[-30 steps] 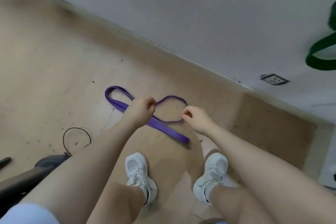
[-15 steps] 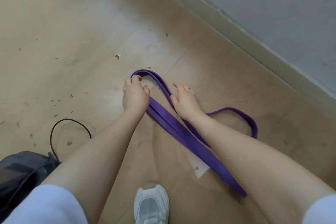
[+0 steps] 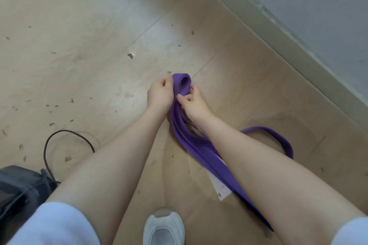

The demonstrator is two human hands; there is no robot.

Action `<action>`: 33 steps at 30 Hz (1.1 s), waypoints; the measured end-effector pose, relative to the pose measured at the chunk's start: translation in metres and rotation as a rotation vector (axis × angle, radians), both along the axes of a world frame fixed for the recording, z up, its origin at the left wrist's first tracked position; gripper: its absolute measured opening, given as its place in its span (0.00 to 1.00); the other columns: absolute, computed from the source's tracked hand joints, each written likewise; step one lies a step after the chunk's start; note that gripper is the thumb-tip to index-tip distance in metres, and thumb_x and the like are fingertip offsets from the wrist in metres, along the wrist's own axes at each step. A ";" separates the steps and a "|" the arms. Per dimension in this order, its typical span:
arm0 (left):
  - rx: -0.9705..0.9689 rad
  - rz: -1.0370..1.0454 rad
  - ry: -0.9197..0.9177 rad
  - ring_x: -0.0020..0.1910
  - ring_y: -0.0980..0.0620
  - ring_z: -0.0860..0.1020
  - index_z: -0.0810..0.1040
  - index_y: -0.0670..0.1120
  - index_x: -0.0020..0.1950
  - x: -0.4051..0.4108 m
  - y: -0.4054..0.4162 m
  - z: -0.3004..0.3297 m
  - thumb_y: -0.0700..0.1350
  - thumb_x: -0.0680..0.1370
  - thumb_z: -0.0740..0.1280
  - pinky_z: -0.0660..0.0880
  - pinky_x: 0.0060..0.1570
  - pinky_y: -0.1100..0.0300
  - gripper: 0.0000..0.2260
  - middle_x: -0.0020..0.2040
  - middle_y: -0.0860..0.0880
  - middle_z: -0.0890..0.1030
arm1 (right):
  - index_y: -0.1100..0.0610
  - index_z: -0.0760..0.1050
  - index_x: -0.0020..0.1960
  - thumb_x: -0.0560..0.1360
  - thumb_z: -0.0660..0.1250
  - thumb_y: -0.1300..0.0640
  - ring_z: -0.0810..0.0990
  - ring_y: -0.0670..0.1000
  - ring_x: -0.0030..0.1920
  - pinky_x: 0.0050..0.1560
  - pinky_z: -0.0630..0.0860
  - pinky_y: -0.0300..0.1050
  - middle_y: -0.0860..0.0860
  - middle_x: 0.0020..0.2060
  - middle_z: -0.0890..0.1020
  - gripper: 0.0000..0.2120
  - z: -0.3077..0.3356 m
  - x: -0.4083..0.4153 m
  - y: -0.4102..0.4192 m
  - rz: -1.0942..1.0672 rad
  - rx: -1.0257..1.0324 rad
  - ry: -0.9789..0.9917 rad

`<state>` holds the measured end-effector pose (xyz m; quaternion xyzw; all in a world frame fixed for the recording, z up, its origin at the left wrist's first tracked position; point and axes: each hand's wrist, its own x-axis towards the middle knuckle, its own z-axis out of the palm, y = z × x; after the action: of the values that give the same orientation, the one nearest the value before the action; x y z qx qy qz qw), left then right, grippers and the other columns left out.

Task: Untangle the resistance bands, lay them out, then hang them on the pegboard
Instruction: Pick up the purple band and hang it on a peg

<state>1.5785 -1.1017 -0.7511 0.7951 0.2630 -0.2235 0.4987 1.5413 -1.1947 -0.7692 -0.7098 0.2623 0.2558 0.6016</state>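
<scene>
A purple resistance band [image 3: 201, 149] lies on the wooden floor, running from its far loop end back under my right forearm, with another loop curving out to the right. Both hands meet at the band's far loop. My left hand [image 3: 160, 93] grips the left side of the loop with curled fingers. My right hand [image 3: 194, 103] pinches the strands just beside it, thumb and fingers curled round them. The loop end is lifted slightly between my hands. No pegboard is in view.
A grey wall and skirting board [image 3: 278, 32] run diagonally at the upper right. A dark bag [image 3: 18, 187] with a black cable [image 3: 59, 135] sits at the lower left. My white shoe [image 3: 164, 228] stands at the bottom. A white paper scrap [image 3: 221, 187] lies under the band.
The camera has come closer and lower to the floor. Both hands, lying flat on the band half a second ago, have closed round its far loop and gathered the strands together.
</scene>
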 end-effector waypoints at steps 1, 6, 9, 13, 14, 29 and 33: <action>0.020 -0.043 0.020 0.42 0.43 0.77 0.73 0.46 0.38 -0.002 -0.003 0.001 0.51 0.79 0.58 0.75 0.52 0.48 0.13 0.38 0.44 0.78 | 0.55 0.55 0.73 0.77 0.62 0.56 0.73 0.47 0.36 0.43 0.72 0.44 0.49 0.37 0.75 0.27 0.000 -0.005 -0.001 -0.073 0.070 0.063; -0.257 -0.174 0.005 0.40 0.51 0.78 0.75 0.45 0.49 -0.012 -0.027 0.029 0.44 0.79 0.62 0.76 0.42 0.60 0.04 0.42 0.49 0.79 | 0.55 0.65 0.65 0.81 0.55 0.55 0.80 0.49 0.39 0.45 0.79 0.43 0.51 0.43 0.80 0.13 0.033 -0.019 -0.023 -0.373 0.413 0.127; -0.449 -0.120 -0.023 0.30 0.58 0.77 0.74 0.46 0.48 -0.021 -0.040 0.056 0.42 0.79 0.63 0.74 0.32 0.67 0.01 0.35 0.52 0.80 | 0.49 0.66 0.62 0.82 0.52 0.51 0.80 0.49 0.39 0.42 0.79 0.40 0.48 0.43 0.80 0.10 0.063 -0.026 -0.051 -0.278 0.276 -0.030; -0.558 -0.281 0.009 0.35 0.56 0.78 0.72 0.47 0.50 -0.038 -0.061 0.120 0.40 0.79 0.63 0.74 0.45 0.63 0.03 0.35 0.53 0.82 | 0.48 0.69 0.60 0.82 0.52 0.51 0.80 0.51 0.43 0.39 0.79 0.40 0.52 0.50 0.78 0.10 0.136 -0.053 -0.102 -0.058 0.090 -0.127; -0.580 -0.328 0.014 0.39 0.55 0.79 0.72 0.47 0.54 -0.046 -0.068 0.146 0.39 0.79 0.63 0.74 0.50 0.62 0.06 0.40 0.52 0.83 | 0.48 0.71 0.57 0.82 0.53 0.53 0.79 0.51 0.44 0.36 0.78 0.39 0.53 0.51 0.76 0.09 0.163 -0.062 -0.115 -0.019 0.055 -0.149; -0.657 -0.758 -0.057 0.42 0.58 0.79 0.73 0.58 0.57 -0.142 -0.135 0.590 0.38 0.75 0.68 0.76 0.38 0.64 0.17 0.48 0.50 0.78 | 0.59 0.71 0.53 0.75 0.65 0.65 0.80 0.53 0.48 0.54 0.77 0.50 0.54 0.46 0.81 0.08 0.613 -0.178 -0.200 -0.298 0.137 -0.185; -0.539 -0.999 -0.201 0.44 0.59 0.80 0.73 0.59 0.52 -0.147 -0.148 0.694 0.42 0.73 0.70 0.79 0.44 0.60 0.14 0.49 0.55 0.78 | 0.59 0.74 0.53 0.76 0.65 0.62 0.81 0.49 0.46 0.44 0.80 0.41 0.50 0.45 0.83 0.07 0.711 -0.202 -0.205 -0.390 0.042 -0.270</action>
<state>1.4320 -1.2498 -0.0572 0.6851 -0.2591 -0.4145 0.5401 1.3397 -1.3993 -0.0577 -0.6607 0.3062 0.0430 0.6840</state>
